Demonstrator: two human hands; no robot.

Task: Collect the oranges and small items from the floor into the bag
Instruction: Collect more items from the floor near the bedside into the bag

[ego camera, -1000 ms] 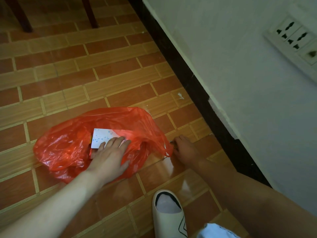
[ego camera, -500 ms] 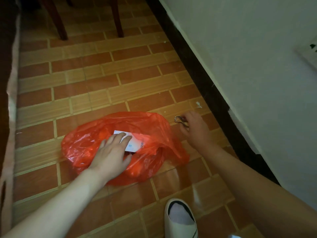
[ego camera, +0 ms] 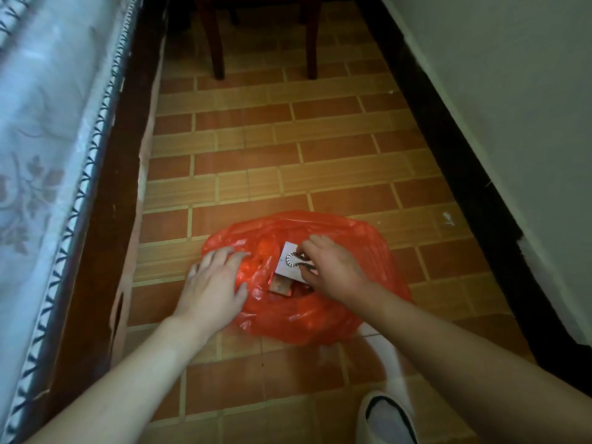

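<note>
A red plastic bag (ego camera: 320, 312) lies on the tiled floor, its mouth facing up. Inside it I see a white card (ego camera: 286, 263) and a small reddish-brown packet (ego camera: 281, 287); orange shapes (ego camera: 262, 251) show through the plastic. My right hand (ego camera: 333, 267) is over the bag's mouth and pinches a twisted silver ring-shaped chain (ego camera: 293, 259) just above the card. My left hand (ego camera: 214, 282) rests flat on the bag's left side, fingers spread.
A bed with a white patterned cover (ego camera: 41, 155) and dark wooden frame (ego camera: 105, 219) runs along the left. A white wall (ego camera: 512, 123) with dark skirting bounds the right. Chair legs (ego camera: 217, 43) stand at the back. My white slipper (ego camera: 387, 418) is at the bottom right.
My right hand has carried the silver chain from the floor at the bag's right edge to above the bag's mouth. My left hand slid to the bag's left side. The view swung left.
</note>
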